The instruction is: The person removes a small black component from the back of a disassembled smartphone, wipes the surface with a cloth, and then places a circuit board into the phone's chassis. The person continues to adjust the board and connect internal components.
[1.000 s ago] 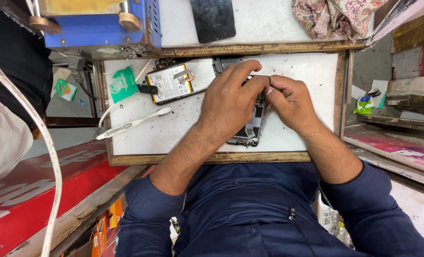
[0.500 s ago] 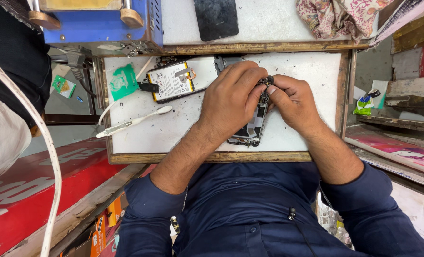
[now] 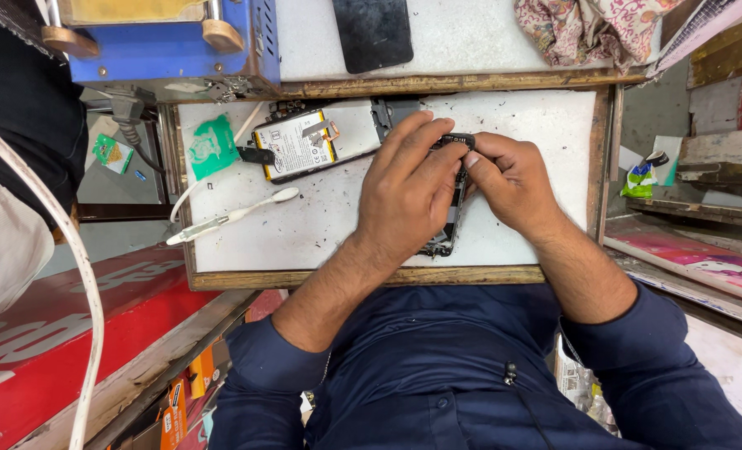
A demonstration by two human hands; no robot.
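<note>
Dark opened phone (image 3: 447, 237) lies flat, mostly covered by hands.

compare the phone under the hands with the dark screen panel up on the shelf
The phone lies on the white board, mostly covered by the left hand and right hand; the panel lies untouched on the grey shelf above. The phone runs lengthwise toward the person, and only its edge and lower end show, while the panel's whole flat face shows except its top end, cut off by the picture's edge. Both are dark and slim.
</note>
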